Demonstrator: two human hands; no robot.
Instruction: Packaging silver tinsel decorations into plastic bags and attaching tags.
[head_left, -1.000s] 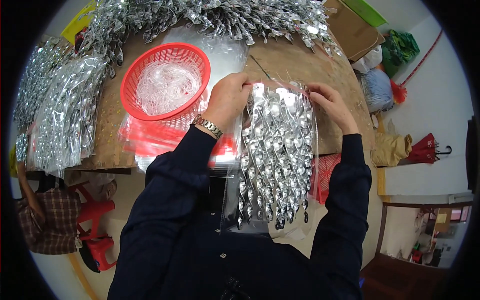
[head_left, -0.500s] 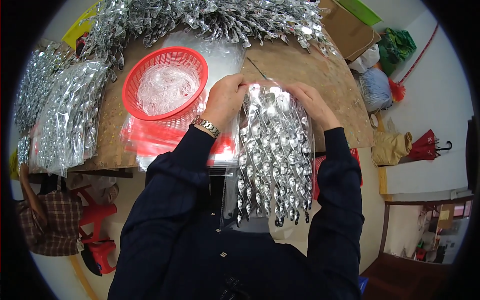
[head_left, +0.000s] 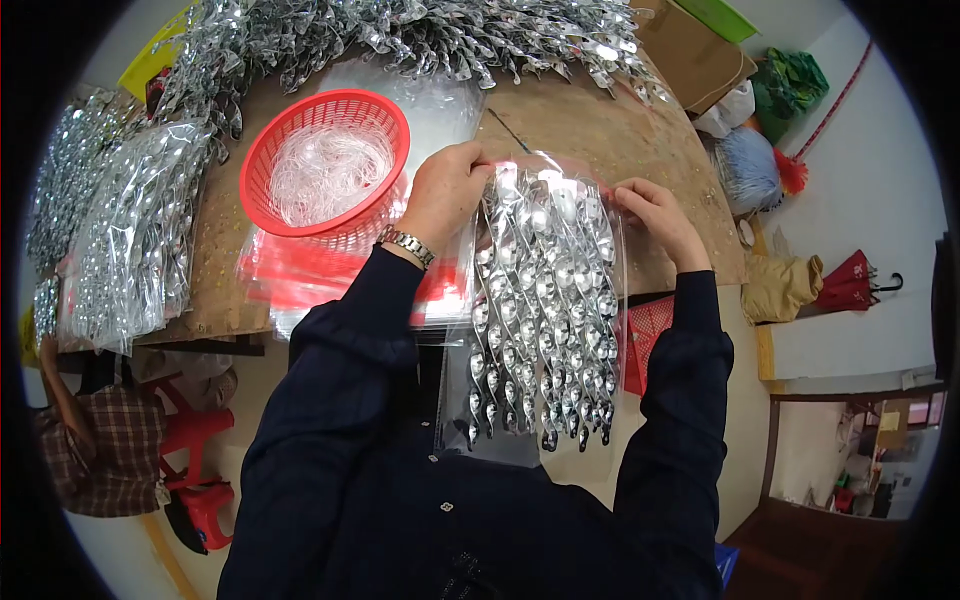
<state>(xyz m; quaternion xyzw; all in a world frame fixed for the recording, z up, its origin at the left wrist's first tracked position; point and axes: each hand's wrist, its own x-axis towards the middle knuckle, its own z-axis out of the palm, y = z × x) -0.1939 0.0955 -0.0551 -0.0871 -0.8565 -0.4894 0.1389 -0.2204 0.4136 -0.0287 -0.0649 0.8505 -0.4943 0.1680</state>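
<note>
Silver twisted spiral strips (head_left: 545, 290) hang side by side inside a clear plastic bag (head_left: 510, 450), which reaches over the table's near edge toward my body. At its upper left corner my left hand (head_left: 442, 195) is closed, pinching the plastic. The thumb and fingers of my right hand (head_left: 662, 215) grip the bag's upper right edge. To the left of the bag lies a stack of flat clear bags with red bands (head_left: 330, 275). Partly over that stack stands a red plastic basket (head_left: 255, 190) full of thin clear threads (head_left: 330, 170).
Filled bags of silver strips (head_left: 140, 230) are stacked on the left of the wooden table (head_left: 640, 150). Loose silver strips (head_left: 420, 40) are heaped along its far side. Another person (head_left: 110, 440) is at the lower left, near red stools (head_left: 205, 510). A red crate (head_left: 650, 335) stands below the right edge.
My right hand has moved right and slightly down, from the bag's top to its upper right edge. The bag has shifted slightly left; my left hand stays at its corner.
</note>
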